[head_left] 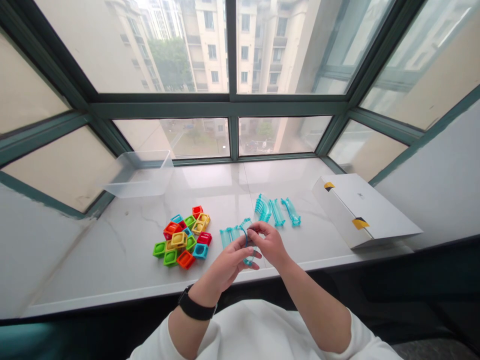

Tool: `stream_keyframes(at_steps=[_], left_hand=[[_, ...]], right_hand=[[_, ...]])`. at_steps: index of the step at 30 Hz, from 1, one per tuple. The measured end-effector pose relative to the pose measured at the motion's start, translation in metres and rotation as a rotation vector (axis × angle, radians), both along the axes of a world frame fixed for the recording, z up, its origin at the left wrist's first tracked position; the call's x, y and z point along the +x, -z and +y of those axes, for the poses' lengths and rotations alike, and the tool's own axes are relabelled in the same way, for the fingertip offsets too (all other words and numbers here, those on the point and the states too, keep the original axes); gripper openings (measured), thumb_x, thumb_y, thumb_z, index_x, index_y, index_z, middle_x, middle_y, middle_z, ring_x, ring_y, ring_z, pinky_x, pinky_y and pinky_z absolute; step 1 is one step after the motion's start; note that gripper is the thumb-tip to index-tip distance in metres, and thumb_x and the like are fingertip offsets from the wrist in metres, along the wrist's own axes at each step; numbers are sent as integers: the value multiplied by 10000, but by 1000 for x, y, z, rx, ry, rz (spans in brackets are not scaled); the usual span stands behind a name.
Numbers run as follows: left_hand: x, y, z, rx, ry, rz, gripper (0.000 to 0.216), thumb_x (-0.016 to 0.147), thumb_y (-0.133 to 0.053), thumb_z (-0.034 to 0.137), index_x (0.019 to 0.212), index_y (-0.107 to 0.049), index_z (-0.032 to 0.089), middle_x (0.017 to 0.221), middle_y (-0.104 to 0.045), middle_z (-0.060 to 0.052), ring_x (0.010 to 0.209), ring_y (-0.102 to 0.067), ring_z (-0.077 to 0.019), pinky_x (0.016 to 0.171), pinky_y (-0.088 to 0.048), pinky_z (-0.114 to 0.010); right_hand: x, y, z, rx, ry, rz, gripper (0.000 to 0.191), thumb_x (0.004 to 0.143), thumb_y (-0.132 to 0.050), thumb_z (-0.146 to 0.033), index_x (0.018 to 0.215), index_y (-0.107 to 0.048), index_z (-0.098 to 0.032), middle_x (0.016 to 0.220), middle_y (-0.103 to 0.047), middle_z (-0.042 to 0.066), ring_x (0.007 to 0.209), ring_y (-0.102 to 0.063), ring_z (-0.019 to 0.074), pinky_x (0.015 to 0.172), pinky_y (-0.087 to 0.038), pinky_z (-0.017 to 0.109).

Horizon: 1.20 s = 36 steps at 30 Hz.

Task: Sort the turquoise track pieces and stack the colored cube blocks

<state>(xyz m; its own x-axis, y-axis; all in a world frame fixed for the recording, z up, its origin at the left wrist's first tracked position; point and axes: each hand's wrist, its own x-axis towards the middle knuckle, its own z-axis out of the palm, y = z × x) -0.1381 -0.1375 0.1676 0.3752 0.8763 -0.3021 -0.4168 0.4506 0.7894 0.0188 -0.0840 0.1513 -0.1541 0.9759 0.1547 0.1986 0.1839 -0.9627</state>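
My left hand point(233, 261), with a black band on its wrist, is closed around a clear teal toy track piece point(248, 260) above the sill's front part. A thin dark blue elastic band point(245, 236) loops over the held piece. My right hand point(270, 243) pinches at the band with thumb and fingertips; the fingers partly hide the grip. Just behind my left hand lie more straight teal track pieces point(226, 237). Beyond my right hand are a stack of curved teal track pieces point(263, 207) and two separate straight pieces point(277, 212) point(291, 211).
Colourful square blocks point(179, 240) in red, yellow, green and blue lie piled at the left. A clear plastic bin point(144, 187) stands behind them by the window. On the right is a white box point(369, 207) with yellow-black tabs. The marble sill's front edge point(123, 296) runs before me.
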Motion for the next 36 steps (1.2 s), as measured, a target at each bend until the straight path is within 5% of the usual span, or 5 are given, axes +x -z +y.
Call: stream_keyframes(at_steps=[5, 10, 23, 27, 36], left_hand=[[7, 7, -2, 164, -66, 213, 575, 877, -782, 467, 1345, -597, 188, 1125, -718, -120, 911, -706, -216, 793, -604, -380], [1, 12, -5, 268, -106, 371, 540, 942, -667, 598, 1250, -603, 159, 848, -753, -79, 718, -672, -171, 739, -567, -331], [-2, 14, -7, 235, -190, 507, 470, 941, -610, 676, 860, -457, 240, 444, -494, 93, 423, -429, -99, 479, -320, -205], [-6, 15, -9, 259, -125, 566, 446, 961, -568, 671, 888, -441, 249, 429, -463, 109, 411, -383, -101, 465, -286, -208], [-7, 17, -12, 298, -60, 671, 395, 977, -559, 617, 875, -437, 255, 455, -501, 97, 434, -430, -120, 512, -330, -228]], right_hand=[[4, -7, -1, -1, 86, 3, 203, 904, -681, -404, 831, -688, -215, 822, -708, 16, 821, -676, 195, 806, -546, 327], [6, -17, -2, 73, 84, -15, 236, 920, -661, -423, 802, -645, -219, 788, -678, 13, 776, -639, 182, 775, -542, 314], [-1, -14, -8, 13, -79, -90, 175, 859, -689, -308, 1018, -671, -234, 783, -643, -30, 743, -613, 156, 745, -521, 284], [2, -11, -5, -4, -64, -84, 175, 919, -674, -406, 900, -669, -232, 718, -646, -27, 684, -627, 159, 673, -498, 275], [3, -12, -2, -26, 78, -186, 508, 979, -598, -605, 636, -604, -229, 512, -606, -32, 484, -624, 151, 537, -435, 266]])
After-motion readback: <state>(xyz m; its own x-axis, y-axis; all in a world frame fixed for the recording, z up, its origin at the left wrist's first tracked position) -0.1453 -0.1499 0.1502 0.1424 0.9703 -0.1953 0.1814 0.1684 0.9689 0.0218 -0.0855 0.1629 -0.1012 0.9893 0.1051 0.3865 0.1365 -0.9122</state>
